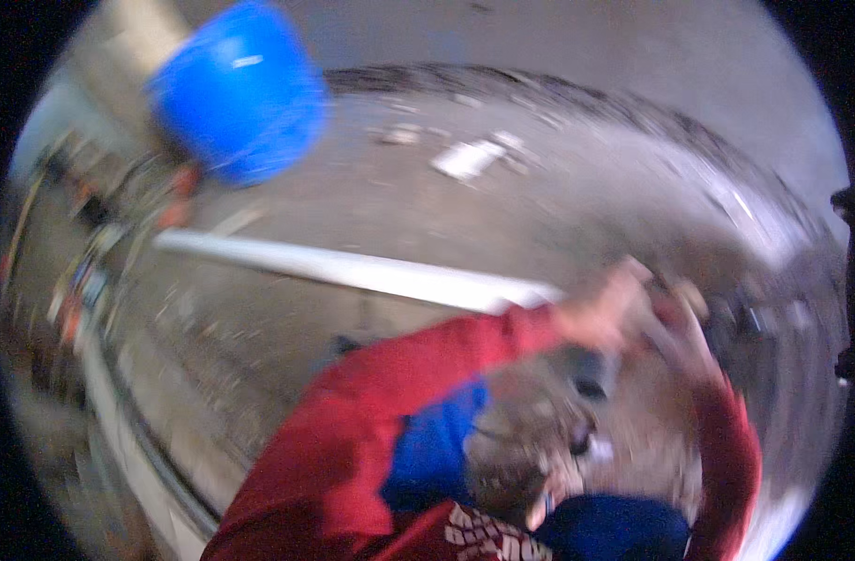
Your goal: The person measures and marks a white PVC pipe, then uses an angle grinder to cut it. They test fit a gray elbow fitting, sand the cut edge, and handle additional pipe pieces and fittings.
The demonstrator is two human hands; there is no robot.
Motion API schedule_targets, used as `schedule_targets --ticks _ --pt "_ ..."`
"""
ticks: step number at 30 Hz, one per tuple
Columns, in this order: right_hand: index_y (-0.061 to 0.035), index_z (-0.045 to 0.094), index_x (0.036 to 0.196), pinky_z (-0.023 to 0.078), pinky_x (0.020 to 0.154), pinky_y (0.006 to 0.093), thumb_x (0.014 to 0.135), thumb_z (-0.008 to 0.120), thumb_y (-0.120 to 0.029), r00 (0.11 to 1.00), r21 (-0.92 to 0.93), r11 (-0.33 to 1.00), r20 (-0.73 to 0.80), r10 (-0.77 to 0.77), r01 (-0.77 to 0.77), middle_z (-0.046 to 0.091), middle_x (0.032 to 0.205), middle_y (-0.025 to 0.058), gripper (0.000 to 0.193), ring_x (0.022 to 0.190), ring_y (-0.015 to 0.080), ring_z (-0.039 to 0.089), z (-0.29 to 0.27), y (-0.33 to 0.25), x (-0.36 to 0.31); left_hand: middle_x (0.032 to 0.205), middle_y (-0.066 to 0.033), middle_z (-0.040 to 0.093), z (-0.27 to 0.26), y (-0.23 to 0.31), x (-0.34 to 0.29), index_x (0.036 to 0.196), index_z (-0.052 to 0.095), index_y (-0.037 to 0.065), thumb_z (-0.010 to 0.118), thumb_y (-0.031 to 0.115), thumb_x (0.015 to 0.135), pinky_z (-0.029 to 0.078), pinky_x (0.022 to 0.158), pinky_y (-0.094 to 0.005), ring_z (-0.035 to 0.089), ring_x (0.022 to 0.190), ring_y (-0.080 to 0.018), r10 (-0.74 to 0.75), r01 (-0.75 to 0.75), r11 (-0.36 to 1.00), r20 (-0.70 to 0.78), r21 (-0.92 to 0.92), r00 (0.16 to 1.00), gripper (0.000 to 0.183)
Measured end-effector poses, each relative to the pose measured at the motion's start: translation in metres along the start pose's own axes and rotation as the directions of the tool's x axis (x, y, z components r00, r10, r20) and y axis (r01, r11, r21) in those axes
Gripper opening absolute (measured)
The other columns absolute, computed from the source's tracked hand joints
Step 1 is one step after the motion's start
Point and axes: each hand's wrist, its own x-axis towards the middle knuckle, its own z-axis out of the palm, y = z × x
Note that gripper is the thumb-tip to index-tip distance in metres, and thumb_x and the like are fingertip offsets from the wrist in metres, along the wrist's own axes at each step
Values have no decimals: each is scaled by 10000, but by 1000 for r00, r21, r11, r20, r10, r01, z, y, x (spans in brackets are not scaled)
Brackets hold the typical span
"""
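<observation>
My two hands are close together right of centre, and the picture is smeared by motion. My left hand point(607, 310) reaches in from the left, its fingers curled towards the right one. My right hand point(687, 341) comes up from below, fingers bent inward. Between them shows a small dark and reddish thing point(666, 310), too blurred to name. A long white strip point(353, 269), like a pipe or trunking, runs from the left to just behind my left wrist. I cannot tell whether it touches that wrist. Both my sleeves are red.
A large blue bucket-like container point(245, 93) stands at the far left. White broken pieces point(470, 159) lie on the dusty floor point(353, 201) near the wall. Orange and dark tools or cables point(77, 294) clutter the left. Blurred dark items point(755, 318) are right of my hands.
</observation>
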Motion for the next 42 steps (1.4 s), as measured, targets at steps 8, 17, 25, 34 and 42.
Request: schedule_targets --ticks 8,17,25,34,42 --pt "32 711 896 498 577 262 911 706 -224 939 -90 995 -337 -65 37 687 760 41 257 670 80 619 0 -39 97 1109 -115 676 -109 -42 -28 1286 536 -38 866 358 788 540 869 -328 664 992 -173 -524 573 680 244 -458 816 717" --pt "50 689 1106 503 803 266 979 648 -274 958 39 958 35 -285 284 700 957 48 351 880 94 624 37 -19 94 1157 -70 650 -111 -39 -26 1297 574 6 693 348 950 489 924 -283 615 1046 -121 -490 644 447 432 -621 757 502" --pt "12 697 959 555 664 284 957 678 -226 897 237 966 -442 12 104 678 838 47 240 707 106 622 6 -7 101 1180 -60 642 -111 -47 -26 1399 508 -25 898 321 731 461 964 -283 603 1075 -154 -474 565 724 310 -395 824 847" --pt "23 737 1033 530 761 302 884 685 -208 969 -100 969 -73 -234 226 749 885 107 279 803 132 662 33 8 84 1088 -86 673 -98 -53 -17 1327 572 -16 944 365 664 510 884 -303 630 991 -149 -423 474 844 232 -251 876 850" --pt "51 714 969 513 638 312 913 655 -216 925 -24 981 -328 -190 193 691 737 76 280 679 123 618 26 6 99 1117 -140 688 -94 -42 -9 1328 582 -5 916 402 665 522 895 -328 660 995 -194 -431 429 902 46 51 901 847"
